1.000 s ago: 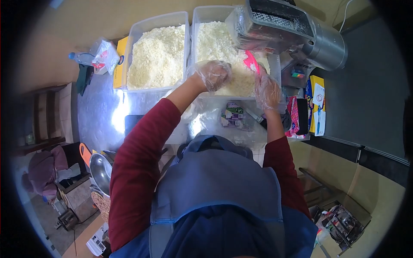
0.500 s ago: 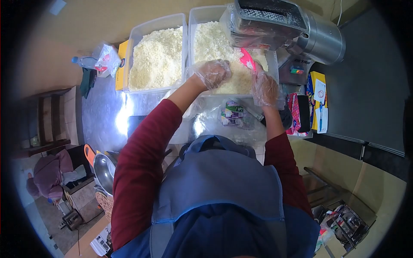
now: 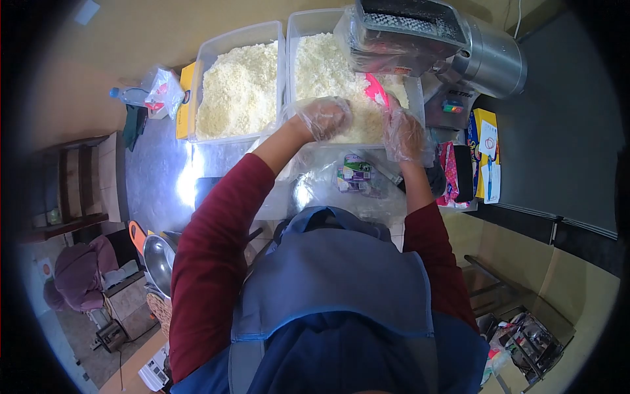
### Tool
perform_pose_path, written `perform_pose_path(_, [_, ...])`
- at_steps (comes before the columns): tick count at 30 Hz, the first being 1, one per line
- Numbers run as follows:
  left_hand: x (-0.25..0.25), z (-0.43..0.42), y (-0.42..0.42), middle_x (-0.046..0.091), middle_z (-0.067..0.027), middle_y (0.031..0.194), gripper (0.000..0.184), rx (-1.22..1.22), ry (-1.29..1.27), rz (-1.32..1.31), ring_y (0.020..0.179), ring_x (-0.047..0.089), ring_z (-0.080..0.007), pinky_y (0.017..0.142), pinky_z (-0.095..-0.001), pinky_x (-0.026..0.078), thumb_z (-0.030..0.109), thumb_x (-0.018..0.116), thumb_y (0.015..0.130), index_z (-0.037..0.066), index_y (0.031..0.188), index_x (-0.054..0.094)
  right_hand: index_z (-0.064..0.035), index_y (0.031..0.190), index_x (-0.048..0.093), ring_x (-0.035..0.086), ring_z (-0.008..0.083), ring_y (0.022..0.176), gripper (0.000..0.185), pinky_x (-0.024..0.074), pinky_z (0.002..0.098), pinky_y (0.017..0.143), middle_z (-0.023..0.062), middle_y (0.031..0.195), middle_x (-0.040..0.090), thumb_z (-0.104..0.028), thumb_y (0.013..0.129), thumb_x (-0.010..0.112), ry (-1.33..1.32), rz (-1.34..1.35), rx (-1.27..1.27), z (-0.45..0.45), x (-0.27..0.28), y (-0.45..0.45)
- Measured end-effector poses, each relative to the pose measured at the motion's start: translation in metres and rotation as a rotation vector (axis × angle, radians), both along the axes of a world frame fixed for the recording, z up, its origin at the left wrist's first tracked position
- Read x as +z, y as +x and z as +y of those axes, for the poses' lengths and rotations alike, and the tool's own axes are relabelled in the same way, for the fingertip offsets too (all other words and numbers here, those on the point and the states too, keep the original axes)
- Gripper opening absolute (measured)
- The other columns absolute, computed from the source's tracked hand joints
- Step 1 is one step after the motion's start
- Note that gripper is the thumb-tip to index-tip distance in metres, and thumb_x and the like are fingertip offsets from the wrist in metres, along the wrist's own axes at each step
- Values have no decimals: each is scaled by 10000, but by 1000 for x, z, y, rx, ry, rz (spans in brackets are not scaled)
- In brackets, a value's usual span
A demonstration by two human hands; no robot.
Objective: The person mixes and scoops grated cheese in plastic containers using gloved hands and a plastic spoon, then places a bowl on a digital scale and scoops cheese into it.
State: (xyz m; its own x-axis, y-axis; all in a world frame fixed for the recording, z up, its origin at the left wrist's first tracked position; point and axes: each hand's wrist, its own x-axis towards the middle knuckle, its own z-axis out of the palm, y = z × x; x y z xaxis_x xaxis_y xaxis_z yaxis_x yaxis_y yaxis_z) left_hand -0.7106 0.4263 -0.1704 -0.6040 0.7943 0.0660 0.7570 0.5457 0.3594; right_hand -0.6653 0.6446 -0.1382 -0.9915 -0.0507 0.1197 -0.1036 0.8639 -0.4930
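Nearby, grater (image 3: pixel 413 39) overhanging tub (image 3: pixel 367 145), right hand (image 3: pixel 405 134) clasping utensil (image 3: pixel 376 90), left hand (image 3: pixel 326 117) curled, hold unclear

From above, the left tub (image 3: pixel 239 88) can be reached. Over the right tub (image 3: pixel 321 59), a small space is left between the left hand (image 3: pixel 326 118) and right hand (image 3: pixel 403 134), but its far side is blocked by the pink scoop (image 3: pixel 376 90). The far right corner is covered by the big machine (image 3: pixel 410 43). Only a thin gap is left between the tubs.
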Motion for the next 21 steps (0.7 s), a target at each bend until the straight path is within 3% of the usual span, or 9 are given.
perform_pose_path(1, [0,-2,-1,643,-145,820,128,48,54,-159,808,625,-295,707,-363,495,139,571,803,32,788,642,-120,1256,517,621,404,831,358,485,481,730,226,930,641,-219,914,479,0,-1,0,0,1,0])
perform_pose_path(5, [59,-2,6,666,-120,832,122,173,117,-169,771,637,-270,740,-350,504,103,612,797,40,868,688,-119,1258,516,620,403,839,360,483,482,731,223,941,641,-254,928,463,22,-19,-10,-1,2,0])
perform_pose_path(7, [71,-3,6,673,-117,811,163,361,143,-459,772,649,-239,758,-335,506,130,603,857,65,971,699,-120,1259,515,621,402,838,363,483,484,729,222,943,641,-266,931,459,31,-26,-14,-1,2,0])
perform_pose_path(10, [67,-10,4,677,-118,869,196,421,238,-656,812,645,-218,773,-314,499,151,584,890,103,1044,696,-126,1259,517,623,403,826,366,483,489,723,220,931,643,-282,933,460,41,-29,-22,-2,4,0])
perform_pose_path(13, [71,-12,7,678,-162,898,185,368,262,-458,830,648,-220,759,-312,501,143,602,868,120,1019,706,-133,1258,520,624,406,814,367,484,492,715,221,916,646,-289,930,467,47,-24,-11,-1,2,0])
perform_pose_path(17, [71,-17,5,674,-163,900,214,411,276,-542,835,641,-224,770,-325,495,117,598,857,153,1040,703,-131,1254,523,622,411,810,366,483,492,712,226,911,645,-289,927,476,21,8,-11,-1,-1,-1])
perform_pose_path(21, [67,-19,11,665,-172,882,223,430,247,-395,850,623,-293,815,-364,478,128,593,836,137,1028,705,-126,1249,523,619,417,811,361,483,490,711,231,913,642,-279,926,481,18,11,-15,-1,-1,-1])
